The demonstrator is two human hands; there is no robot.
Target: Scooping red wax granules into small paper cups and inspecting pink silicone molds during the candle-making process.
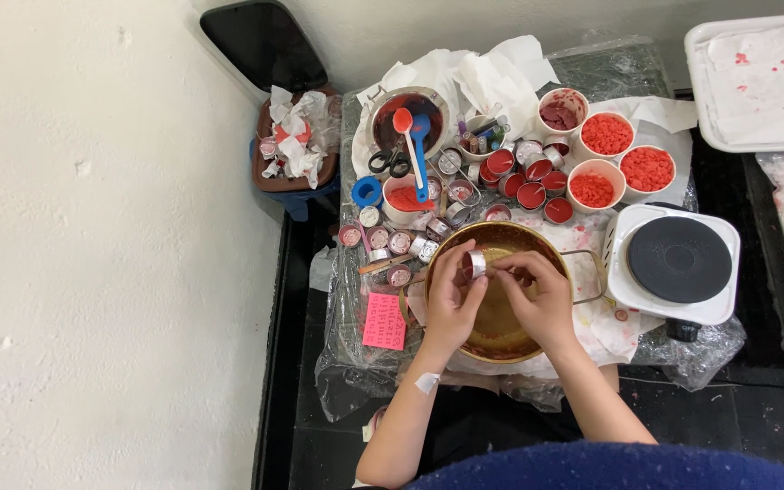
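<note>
My left hand (451, 295) holds a small silver foil cup (474, 264) on its side over a brass-coloured pan (501, 238). My right hand (537, 295) is right beside it, fingertips pinched at the cup's open end. Both hands hover above the pan's middle. Beyond the pan stand several small foil cups filled with red wax (528, 177) and several emptier ones (392, 243) to the left.
Bowls of red pellets (608, 134) stand at the back right. A white single hotplate (678, 263) is right of the pan. A metal pot (383, 118) with red and blue spoons, scissors (390, 163), a pink note (384, 321), a bin of tissue (294, 145) and a white tray (759, 82) surround them.
</note>
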